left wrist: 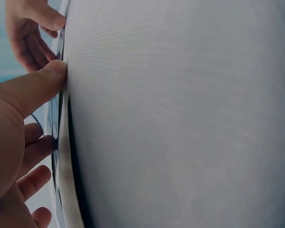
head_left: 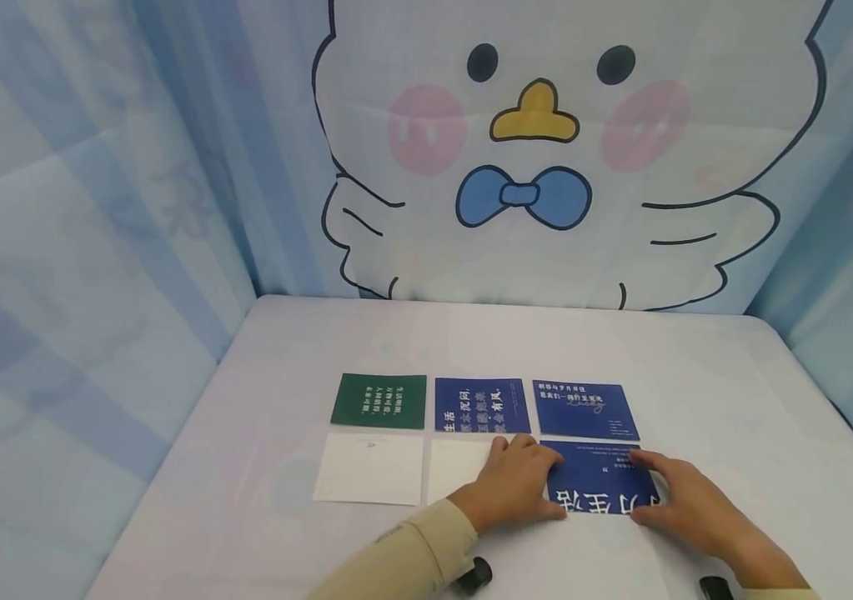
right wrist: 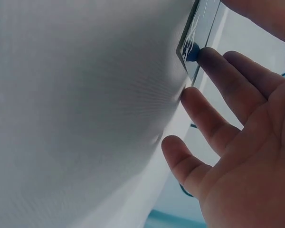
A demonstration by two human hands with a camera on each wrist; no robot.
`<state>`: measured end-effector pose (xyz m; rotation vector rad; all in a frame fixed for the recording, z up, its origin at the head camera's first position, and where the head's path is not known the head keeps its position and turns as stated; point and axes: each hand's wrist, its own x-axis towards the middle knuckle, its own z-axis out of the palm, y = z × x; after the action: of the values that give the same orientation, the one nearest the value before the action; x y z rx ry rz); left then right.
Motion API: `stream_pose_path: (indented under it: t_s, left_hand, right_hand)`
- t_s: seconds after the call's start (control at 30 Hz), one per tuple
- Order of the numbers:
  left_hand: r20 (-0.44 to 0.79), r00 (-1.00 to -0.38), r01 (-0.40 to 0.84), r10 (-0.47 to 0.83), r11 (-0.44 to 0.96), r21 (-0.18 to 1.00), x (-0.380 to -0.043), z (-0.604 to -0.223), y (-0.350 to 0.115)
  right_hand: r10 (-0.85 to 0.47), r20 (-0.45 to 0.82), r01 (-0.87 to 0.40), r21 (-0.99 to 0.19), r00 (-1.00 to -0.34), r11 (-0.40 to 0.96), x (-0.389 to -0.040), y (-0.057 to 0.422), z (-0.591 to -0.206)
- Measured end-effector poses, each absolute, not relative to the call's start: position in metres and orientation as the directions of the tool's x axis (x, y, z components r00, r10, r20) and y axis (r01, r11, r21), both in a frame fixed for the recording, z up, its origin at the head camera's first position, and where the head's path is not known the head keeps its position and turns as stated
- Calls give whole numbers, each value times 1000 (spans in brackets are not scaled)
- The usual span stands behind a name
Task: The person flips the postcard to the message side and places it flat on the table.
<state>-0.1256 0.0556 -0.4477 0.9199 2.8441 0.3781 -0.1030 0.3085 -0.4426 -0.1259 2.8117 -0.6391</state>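
Note:
A blue card (head_left: 597,477) with white printed characters lies on the table between the two hands, in the front row at the right. My left hand (head_left: 514,485) touches its left side, thumb near the front corner and fingertips near the back one. At the card's right side, my right hand (head_left: 684,502) has its index finger by the back corner and its thumb by the front corner. In the right wrist view the fingers (right wrist: 223,83) are spread, fingertips at the card's edge and the tabletop. Partly under my left hand is a cream card (head_left: 450,467).
Behind lie a green card (head_left: 379,401) and two blue cards, one in the middle (head_left: 481,406) and one at the right (head_left: 585,410). Another cream card (head_left: 369,468) is at the front left. Patterned curtains (head_left: 118,250) enclose the white table (head_left: 246,400).

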Motion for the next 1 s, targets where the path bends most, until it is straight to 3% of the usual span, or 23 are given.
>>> stream_pose_path:
  t_s: [1.0]
  left_hand:
    - [-83,-803,540,590,780,316,-131,-448,57]
  right_hand:
    - [-126,-231,-14,-435,-965,900,-95,308,-439]
